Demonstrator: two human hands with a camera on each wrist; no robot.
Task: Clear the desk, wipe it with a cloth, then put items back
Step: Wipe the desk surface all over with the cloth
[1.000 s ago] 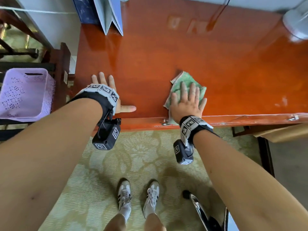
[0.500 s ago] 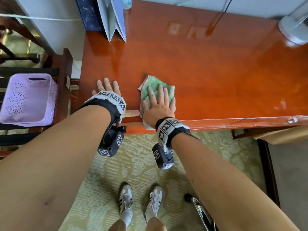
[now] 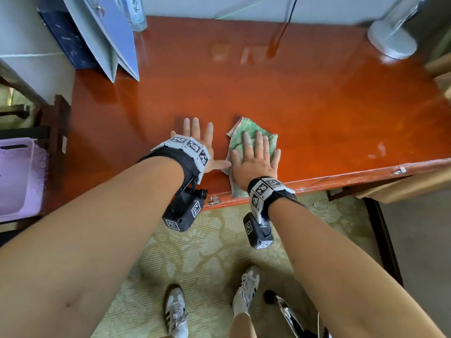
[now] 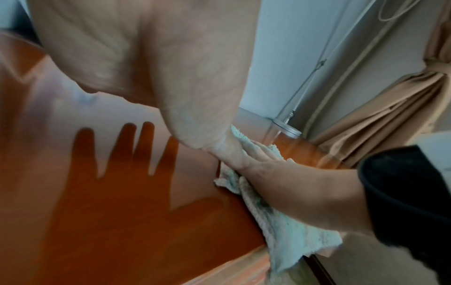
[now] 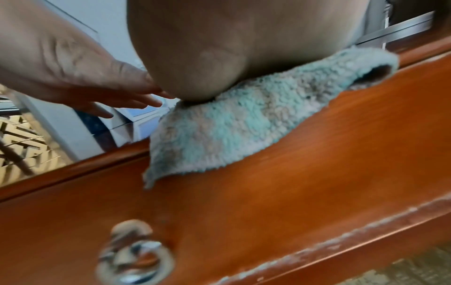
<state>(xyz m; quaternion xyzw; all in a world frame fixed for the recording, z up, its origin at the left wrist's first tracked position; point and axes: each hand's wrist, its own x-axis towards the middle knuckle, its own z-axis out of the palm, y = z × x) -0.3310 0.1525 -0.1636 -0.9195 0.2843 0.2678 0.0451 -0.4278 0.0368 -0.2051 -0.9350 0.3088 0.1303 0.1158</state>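
Observation:
A green and white terry cloth (image 3: 253,132) lies on the glossy red-brown desk (image 3: 280,93) near its front edge, and one corner hangs over the edge (image 5: 209,138). My right hand (image 3: 256,154) lies flat on the cloth with straight fingers. Just left of it, my left hand (image 3: 197,140) rests flat on the bare desk top, fingers spread, its thumb touching the cloth's left edge. In the left wrist view the cloth (image 4: 288,231) shows under my right hand (image 4: 280,173).
At the desk's back left stand a light blue folder (image 3: 109,40), a dark blue book (image 3: 66,37) and a clear bottle (image 3: 135,13). A grey fan base (image 3: 390,40) sits back right. A lilac basket (image 3: 17,176) stands left of the desk. A ring pull (image 5: 134,254) hangs on the drawer front.
My right hand slid the cloth leftward along the front edge until it met my left thumb. My left hand stayed flat on the desk.

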